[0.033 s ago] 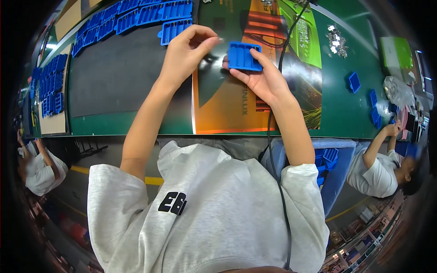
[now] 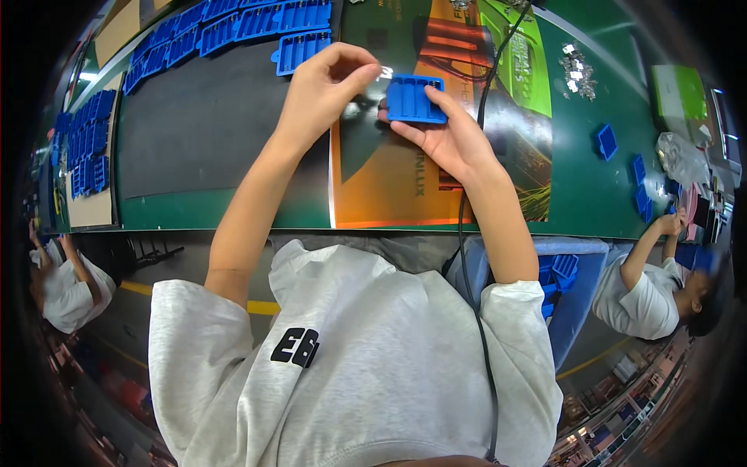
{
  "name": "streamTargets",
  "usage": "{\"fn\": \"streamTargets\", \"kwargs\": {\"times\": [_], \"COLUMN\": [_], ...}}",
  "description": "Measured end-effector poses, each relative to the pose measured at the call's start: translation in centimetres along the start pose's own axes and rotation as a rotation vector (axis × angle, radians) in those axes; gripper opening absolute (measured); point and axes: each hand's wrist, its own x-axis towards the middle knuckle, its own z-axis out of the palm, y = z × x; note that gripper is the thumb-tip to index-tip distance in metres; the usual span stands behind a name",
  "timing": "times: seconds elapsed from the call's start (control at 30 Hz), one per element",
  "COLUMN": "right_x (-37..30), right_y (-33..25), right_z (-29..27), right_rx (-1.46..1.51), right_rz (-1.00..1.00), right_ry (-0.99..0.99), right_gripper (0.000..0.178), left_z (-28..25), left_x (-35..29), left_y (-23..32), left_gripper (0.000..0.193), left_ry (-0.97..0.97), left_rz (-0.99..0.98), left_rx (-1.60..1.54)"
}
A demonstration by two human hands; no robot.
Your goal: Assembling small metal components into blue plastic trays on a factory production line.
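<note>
My right hand point(image 2: 447, 140) holds a blue plastic battery case point(image 2: 415, 100), its slotted open side facing up, with the thumb over its right edge and the fingers underneath. A small dark metal part shows at the case's upper right corner. Just left of the case, my left hand point(image 2: 323, 89) pinches a small shiny metal piece point(image 2: 385, 71) between thumb and forefinger. The piece is apart from the case, and its exact shape is too small to make out.
Rows of blue cases point(image 2: 264, 22) line the far left beside a black mat point(image 2: 187, 128). Small metal pieces point(image 2: 576, 71) lie heaped at the right. A black cable point(image 2: 484, 93) crosses the printed sheet. A blue bin point(image 2: 580, 303) stands by my right elbow; co-workers sit at both sides.
The metal piece in my left fingers shows more plainly and has shifted slightly right. My right hand and the battery case have moved a touch left and down.
</note>
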Motion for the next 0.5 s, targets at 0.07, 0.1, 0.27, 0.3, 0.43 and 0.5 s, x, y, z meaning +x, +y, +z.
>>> {"fn": "streamTargets", "kwargs": {"times": [0.07,0.1,0.27,0.3,0.43,0.5], "right_x": [-0.3,-0.3,-0.4,-0.5,-0.6,-0.5], "right_y": [0.5,0.6,1.0,1.1,1.1,0.9], "right_z": [0.7,0.8,1.3,1.3,1.3,1.1], "right_rx": [-0.011,-0.029,-0.047,-0.047,-0.044,-0.032], "right_rz": [0.030,0.040,0.067,0.066,0.079,0.074], "right_ry": [-0.003,-0.031,-0.054,-0.053,-0.059,-0.052], "right_gripper": [0.040,0.041,0.042,0.042,0.042,0.041], "left_z": [0.5,0.5,0.3,0.1,-0.7,-1.0], "left_x": [-0.3,-0.4,-0.5,-0.5,-0.3,-0.3], "left_y": [0.4,0.4,0.5,0.5,0.3,0.2], "left_gripper": [0.018,0.018,0.022,0.022,0.023,0.023], "left_ry": [-0.059,-0.057,-0.102,-0.103,-0.189,-0.230], "left_rz": [-0.108,-0.110,-0.169,-0.170,-0.290,-0.345], "left_rx": [-0.127,-0.128,-0.145,-0.145,-0.307,-0.398]}}
